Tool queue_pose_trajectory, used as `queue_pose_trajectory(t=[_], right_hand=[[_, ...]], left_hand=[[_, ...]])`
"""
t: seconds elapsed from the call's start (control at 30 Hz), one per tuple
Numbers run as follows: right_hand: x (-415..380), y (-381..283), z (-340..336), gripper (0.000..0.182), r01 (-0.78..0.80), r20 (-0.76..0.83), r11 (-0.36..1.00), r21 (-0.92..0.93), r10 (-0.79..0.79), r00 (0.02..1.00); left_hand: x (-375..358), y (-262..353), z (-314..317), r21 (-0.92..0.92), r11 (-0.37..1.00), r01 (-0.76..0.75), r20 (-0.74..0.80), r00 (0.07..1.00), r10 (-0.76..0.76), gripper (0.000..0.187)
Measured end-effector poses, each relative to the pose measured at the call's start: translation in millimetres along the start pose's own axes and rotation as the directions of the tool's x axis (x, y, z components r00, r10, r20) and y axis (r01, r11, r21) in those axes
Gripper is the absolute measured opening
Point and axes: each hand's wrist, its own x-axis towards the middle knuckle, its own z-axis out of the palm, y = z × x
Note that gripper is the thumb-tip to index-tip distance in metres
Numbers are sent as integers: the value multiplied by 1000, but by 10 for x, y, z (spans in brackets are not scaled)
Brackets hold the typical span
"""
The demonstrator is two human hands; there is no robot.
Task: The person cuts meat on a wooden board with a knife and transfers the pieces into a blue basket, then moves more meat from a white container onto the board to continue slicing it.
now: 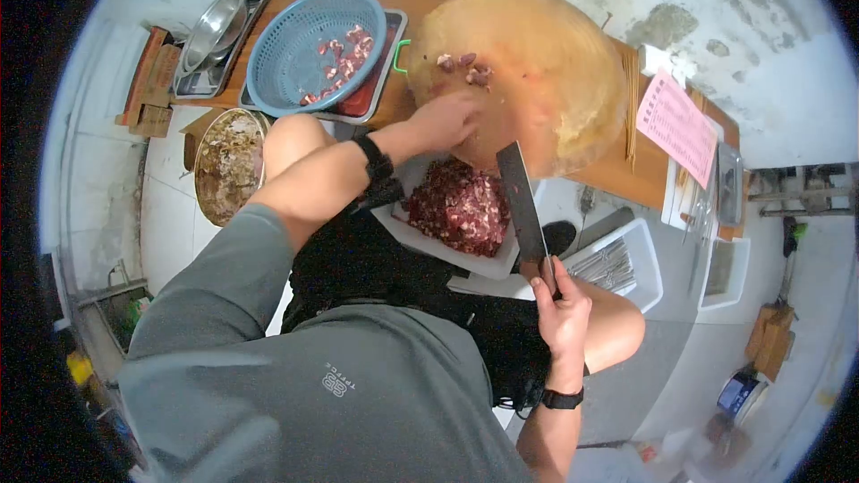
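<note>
My right hand point(562, 309) is wrapped round the handle of a cleaver point(523, 201). Its wide grey blade points up and away, its far end overlapping the near edge of a round wooden chopping board point(573, 63). My left hand point(452, 121), smeared by motion, is over the board's near left edge; its fingers do not show clearly. Just beyond it, a few chunks of meat point(477, 74) lie on the board. Below the board, between my knees, a white tub point(398, 215) holds a heap of diced red meat point(461, 206).
A blue basket point(268, 40) with scattered meat pieces rests on a tray at the left. Metal bowls point(215, 27) stand farther left, above a round stained container point(228, 165). At the right are a white bin of skewers point(649, 268), a pink printed sheet point(677, 125) and wooden sticks point(631, 107).
</note>
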Motion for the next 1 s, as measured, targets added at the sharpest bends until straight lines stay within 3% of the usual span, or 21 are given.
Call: queue_pose_trajectory(t=[0.07,0.2,0.27,0.4,0.5,0.57,0.6,0.67,0.7,0.73,0.8,0.93,1.0], right_hand=[[7,52,69,44,-8,-27,999,40,9,1000],[4,66,145,43,-40,11,998,42,40,999],[7,85,205,43,-55,7,997,49,55,998],[30,10,250,42,-80,-21,993,81,82,996],[64,-34,277,42,-119,-34,986,113,124,992],[86,-15,285,42,-137,-47,979,148,146,988],[96,-13,293,42,-146,-49,978,151,155,987],[129,-37,314,41,-91,-85,994,55,95,992],[141,-78,319,44,-111,-55,992,55,114,992],[154,-111,316,44,-117,-52,992,55,120,991],[192,-162,299,49,-54,16,998,41,54,998],[259,-288,255,54,-3,51,993,-119,10,999],[311,-342,228,53,21,62,990,-142,-12,998]], left_hand=[[284,-237,-44,221,954,-204,-331,904,270,26],[618,-346,-84,384,914,-133,-313,912,265,27],[670,-312,-122,451,893,-9,-235,963,128,29],[623,-238,-177,449,893,5,-191,977,91,30],[552,-284,-135,431,898,-88,-196,963,188,28],[447,-159,-40,390,894,-222,19,972,233,26],[351,-86,34,389,893,-228,28,971,236,26],[94,42,207,217,875,-433,-105,880,462,27],[24,68,281,195,879,-436,-147,873,466,27],[-22,79,322,191,880,-436,-143,874,464,27],[-70,89,363,156,912,-378,-298,863,409,21],[-126,82,390,185,910,-371,-344,843,413,22],[-171,139,422,38,968,-249,-356,902,246,22]])
